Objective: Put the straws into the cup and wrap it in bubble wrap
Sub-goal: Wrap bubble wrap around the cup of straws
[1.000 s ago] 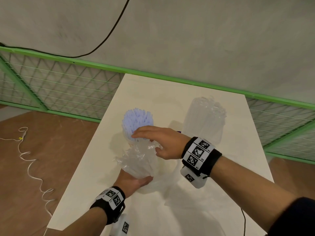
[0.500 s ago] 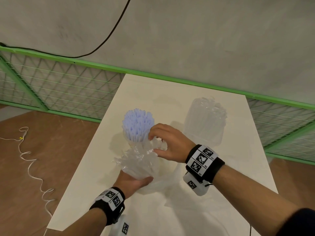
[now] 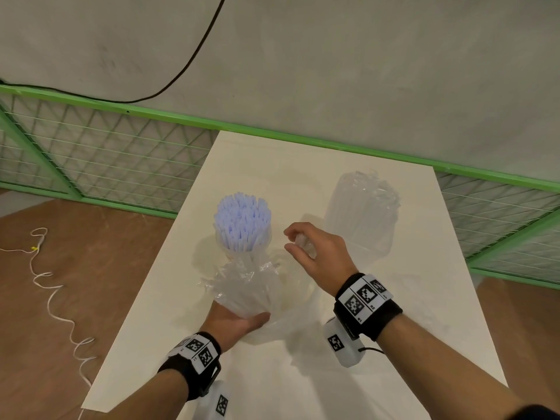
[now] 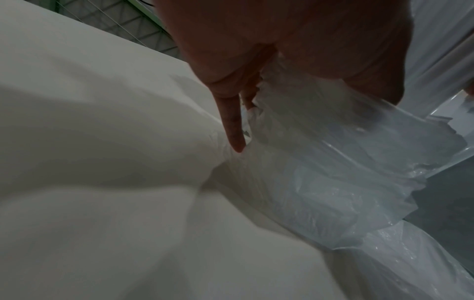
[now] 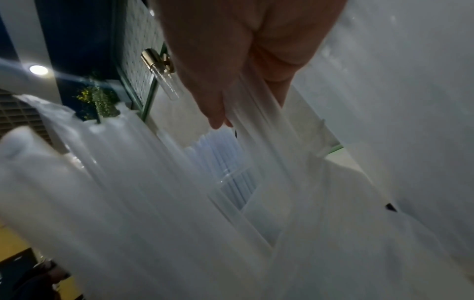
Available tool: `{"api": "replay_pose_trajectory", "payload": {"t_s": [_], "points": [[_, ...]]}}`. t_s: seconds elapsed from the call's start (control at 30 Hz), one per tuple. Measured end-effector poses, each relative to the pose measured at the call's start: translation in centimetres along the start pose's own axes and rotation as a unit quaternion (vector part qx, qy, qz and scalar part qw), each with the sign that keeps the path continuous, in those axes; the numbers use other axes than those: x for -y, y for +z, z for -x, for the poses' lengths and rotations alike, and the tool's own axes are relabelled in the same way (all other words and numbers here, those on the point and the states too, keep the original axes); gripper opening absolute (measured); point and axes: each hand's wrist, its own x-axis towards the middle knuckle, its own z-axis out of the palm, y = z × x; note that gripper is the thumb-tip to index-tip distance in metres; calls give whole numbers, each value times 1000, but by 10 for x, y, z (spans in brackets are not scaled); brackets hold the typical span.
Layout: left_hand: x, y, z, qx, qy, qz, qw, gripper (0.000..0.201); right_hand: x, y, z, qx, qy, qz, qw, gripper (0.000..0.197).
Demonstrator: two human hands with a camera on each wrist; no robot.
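Observation:
A clear cup [image 3: 242, 250] packed with pale blue-white straws [image 3: 241, 216] stands upright at the table's middle left. Just in front of it my left hand [image 3: 239, 322] grips the bottom of a crinkled clear bag of straws [image 3: 245, 286], its open end tilted toward the cup. In the left wrist view, that hand [image 4: 256, 60] curls round the bag [image 4: 333, 162]. My right hand [image 3: 291, 241] hovers to the right of the cup and pinches a few translucent straws [image 3: 303, 242]. The right wrist view shows these straws [image 5: 256, 121] running through my fingers [image 5: 212, 97], with the cup [image 5: 225, 168] beyond.
A second clear bag of straws [image 3: 360, 219] stands at the back right of the white table [image 3: 303, 165]. A thin translucent sheet [image 3: 303, 334] lies flat near the front. A green mesh fence [image 3: 121, 153] runs behind the table, and a white cord [image 3: 51, 295] trails on the floor at left.
My right hand has drawn away from the bag's mouth next to the cup, moving right with a few straws pinched in it. The left hand has kept its hold on the bag.

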Motion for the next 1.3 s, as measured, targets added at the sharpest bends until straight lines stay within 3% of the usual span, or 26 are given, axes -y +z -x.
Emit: {"api": "replay_pose_trajectory", "payload": {"t_s": [0.07, 0.2, 0.43, 0.63, 0.73, 0.9, 1.03, 1.17, 1.3], "points": [[-2, 0, 1, -4, -13, 29, 999, 62, 0, -2, -2, -20, -3, 5, 1000, 16], [-6, -2, 6, 11, 7, 23, 1000, 46, 8, -16, -9, -60, -10, -3, 998, 15], [-20, -2, 12, 27, 18, 13, 999, 48, 40, -83, -37, -184, -22, -44, 982, 17], [-29, -3, 16, 22, 18, -7, 1000, 47, 41, -84, -41, -161, -22, -27, 986, 18], [-28, -3, 16, 34, 11, -11, 999, 46, 53, -108, -49, -215, -47, -65, 973, 16], [-27, -3, 18, 21, 10, 6, 1000, 47, 63, -190, -70, -330, -82, -110, 934, 25], [-22, -5, 17, 20, 0, 19, 1000, 50, 33, -215, -75, -291, -34, -47, 955, 23], [-26, -5, 18, 22, 6, 19, 1000, 51, -12, -180, -79, -198, 18, 1, 980, 16], [-28, -4, 18, 15, 5, 22, 1000, 54, -36, -141, -74, -155, 16, 52, 986, 12]]}}
